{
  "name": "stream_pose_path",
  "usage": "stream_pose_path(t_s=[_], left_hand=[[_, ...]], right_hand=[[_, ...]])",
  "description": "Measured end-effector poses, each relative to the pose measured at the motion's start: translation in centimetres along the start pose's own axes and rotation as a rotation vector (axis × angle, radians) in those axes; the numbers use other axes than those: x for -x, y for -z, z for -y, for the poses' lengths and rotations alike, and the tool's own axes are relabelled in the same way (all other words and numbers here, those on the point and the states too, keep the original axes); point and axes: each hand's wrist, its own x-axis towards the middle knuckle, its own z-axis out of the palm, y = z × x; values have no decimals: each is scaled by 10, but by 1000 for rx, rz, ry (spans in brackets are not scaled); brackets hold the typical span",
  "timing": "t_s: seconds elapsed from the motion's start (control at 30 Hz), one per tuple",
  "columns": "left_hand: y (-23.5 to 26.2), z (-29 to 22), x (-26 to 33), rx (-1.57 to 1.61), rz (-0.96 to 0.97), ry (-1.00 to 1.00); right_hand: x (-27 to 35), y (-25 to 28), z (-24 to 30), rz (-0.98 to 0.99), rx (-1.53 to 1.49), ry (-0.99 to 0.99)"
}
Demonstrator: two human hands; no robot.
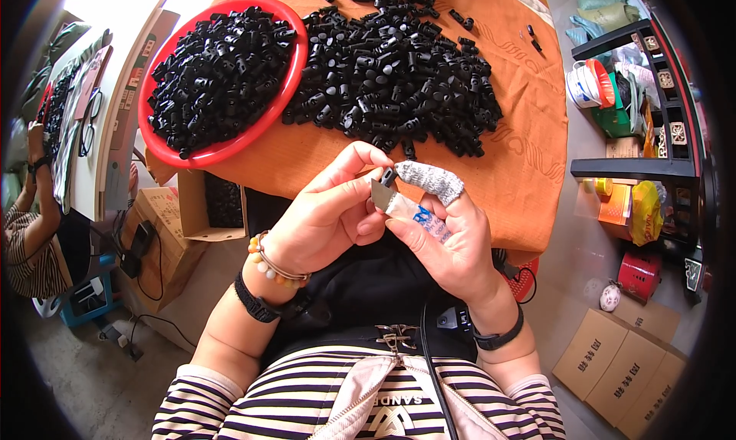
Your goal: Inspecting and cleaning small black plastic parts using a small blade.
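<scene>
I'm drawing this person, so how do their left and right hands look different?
The left hand has bare fingers; the right hand wears a grey knitted finger cover. The left hand wears a yellow-and-white beaded bracelet; the right has none. Both have black wristbands.

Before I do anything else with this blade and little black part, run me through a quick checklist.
1. Black part held: ok, pinched in the fingertips of the left hand.
2. Blade held by its covered end: ok, the right hand grips the white wrapping.
3. Right index finger covered: ok, it wears a grey knitted finger sleeve.
4. Left thumb covered: not ok, it is bare and right by the blade.
5. Cutting edge clear of skin: cannot tell, the fingers crowd it.
6. Red basin resting flat: cannot tell, seen only from above.
</scene>
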Motion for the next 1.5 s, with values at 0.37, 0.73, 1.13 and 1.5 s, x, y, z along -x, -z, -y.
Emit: stream_pose_path(t_s=[0.37, 0.73, 1.13, 1.5], left_hand=[[0, 0, 1, 4, 12, 13], [-4, -3, 0, 21, 1, 58], [-6, 4, -2, 37, -6, 96], [-4, 1, -3, 18, -17, 71]], right_hand=[[1, -1, -7, -13, -55, 29], [-1, 3, -12, -75, -42, 69], [-19, -3, -5, -87, -182, -17], [-26, 8, -21, -255, -207, -16]])
